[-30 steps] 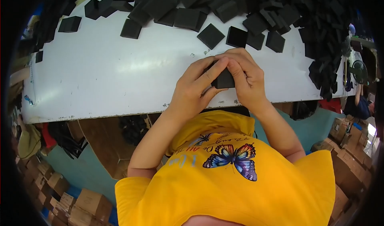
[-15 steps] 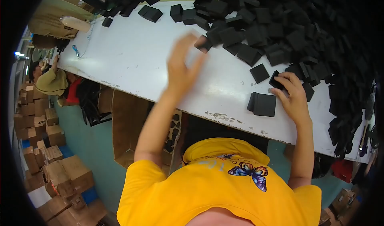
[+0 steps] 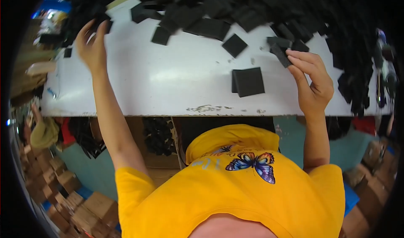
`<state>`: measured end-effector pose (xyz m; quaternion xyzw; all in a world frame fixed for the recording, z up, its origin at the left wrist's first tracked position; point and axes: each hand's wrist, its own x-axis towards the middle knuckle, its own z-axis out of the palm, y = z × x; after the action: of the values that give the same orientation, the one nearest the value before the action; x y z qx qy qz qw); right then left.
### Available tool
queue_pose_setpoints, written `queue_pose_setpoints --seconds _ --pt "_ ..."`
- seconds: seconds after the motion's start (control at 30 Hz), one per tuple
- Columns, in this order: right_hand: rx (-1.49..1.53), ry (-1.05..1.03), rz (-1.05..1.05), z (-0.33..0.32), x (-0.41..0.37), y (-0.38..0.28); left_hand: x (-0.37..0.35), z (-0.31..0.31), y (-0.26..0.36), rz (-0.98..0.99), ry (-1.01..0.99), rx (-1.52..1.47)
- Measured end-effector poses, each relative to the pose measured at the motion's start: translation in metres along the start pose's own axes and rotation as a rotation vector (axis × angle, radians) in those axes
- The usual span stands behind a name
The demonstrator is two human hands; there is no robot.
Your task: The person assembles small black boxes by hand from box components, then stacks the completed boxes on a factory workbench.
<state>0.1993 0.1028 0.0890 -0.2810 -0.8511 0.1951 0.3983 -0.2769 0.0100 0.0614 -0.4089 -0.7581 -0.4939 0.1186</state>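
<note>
My left hand (image 3: 92,46) is raised at the far left of the white table (image 3: 139,78), fingers apart, beside the dark blocks at the back. My right hand (image 3: 311,76) pinches a small black foam block (image 3: 280,55) between thumb and fingertips, tilted, with other black blocks touching or just behind it. In front of me, left of my right hand, a square black block (image 3: 251,82) lies against a thinner one (image 3: 235,83). Farther back a single black block (image 3: 235,45) lies turned like a diamond.
A large heap of black blocks (image 3: 202,6) runs along the back and down the right side. Under the table stands a box of black pieces (image 3: 158,137). Cardboard boxes (image 3: 99,208) are stacked at lower left, and another person (image 3: 43,132) is at the far left.
The view has turned. My left hand has moved away to the left, from a block near the middle to the far side. My right hand now has a block lifted and tilted in its fingers.
</note>
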Motion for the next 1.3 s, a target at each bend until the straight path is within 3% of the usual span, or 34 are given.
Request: queue_pose_setpoints --seconds 0.03,0.1,0.13,0.17,0.23,0.33,0.4,0.5,0.7,0.83,0.97,1.07,1.2,1.3 --pt "0.052 0.015 0.029 -0.004 -0.006 -0.005 -0.025 0.001 0.021 -0.035 0.090 -0.116" --pt "0.136 0.026 0.001 -0.006 -0.013 -0.011 -0.087 0.006 0.080 0.022 -0.071 -0.404" --pt "0.131 0.003 -0.051 -0.008 -0.011 -0.017 -0.127 0.007 0.100 -0.141 -0.164 -0.442" --pt "0.128 -0.019 -0.104 -0.012 -0.004 -0.027 -0.151 0.014 0.133 0.069 -0.295 -0.595" --pt "0.125 -0.105 -0.222 -0.017 0.003 -0.046 -0.181 0.030 0.163 0.214 -0.511 -0.790" --pt "0.033 -0.213 -0.429 -0.006 0.002 -0.044 -0.208 0.044 0.188 0.098 -0.649 -0.757" --pt "-0.056 -0.243 -0.445 0.002 -0.002 -0.042 -0.217 0.048 0.183 0.008 -0.709 -0.816" --pt "-0.147 -0.225 -0.449 0.011 -0.003 -0.047 -0.212 0.048 0.180 0.124 -0.732 -0.735" --pt "-0.078 -0.314 -0.378 0.009 0.009 -0.037 -0.210 0.054 0.177 0.170 -0.646 -0.840" --pt "-0.087 -0.354 -0.352 0.009 -0.004 -0.030 -0.203 0.049 0.180 0.221 -0.688 -0.705" --pt "0.204 -0.189 -0.238 0.013 -0.023 -0.019 -0.201 0.044 0.186 0.223 -0.717 -0.605" --pt "0.019 0.246 0.022 -0.003 -0.014 0.026 -0.203 0.044 0.188 0.220 -0.731 -0.573" --pt "-0.443 0.325 0.335 -0.030 -0.005 0.152 -0.209 0.048 0.187 0.235 -0.690 -0.576" --pt "-0.578 0.300 0.301 -0.031 0.013 0.165 -0.211 0.051 0.184 0.252 -0.672 -0.587"
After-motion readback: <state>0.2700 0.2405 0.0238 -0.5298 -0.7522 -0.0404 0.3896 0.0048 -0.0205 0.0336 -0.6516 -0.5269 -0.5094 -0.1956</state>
